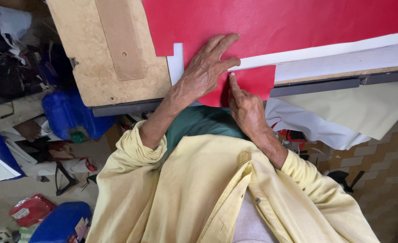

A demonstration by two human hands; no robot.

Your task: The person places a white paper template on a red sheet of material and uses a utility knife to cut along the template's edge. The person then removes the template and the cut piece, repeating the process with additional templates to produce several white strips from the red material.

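Note:
A large red leather-like sheet (280, 22) lies on a worktable (95, 81), with a smaller red flap (257, 81) hanging over the near edge. My left hand (205, 67) lies flat on the red sheet, fingers spread, its thumb at the white strip (320, 51) that crosses the sheet. My right hand (244, 105) is mostly curled, its index finger stretched out and pressing on the red flap just below my left hand. Neither hand grips anything.
A tan board pattern (118, 40) lies on the table's left part. White and cream sheets (352, 112) hang below the table edge at right. A blue plastic can (70, 117) and scattered scraps (32, 209) sit on the floor at left.

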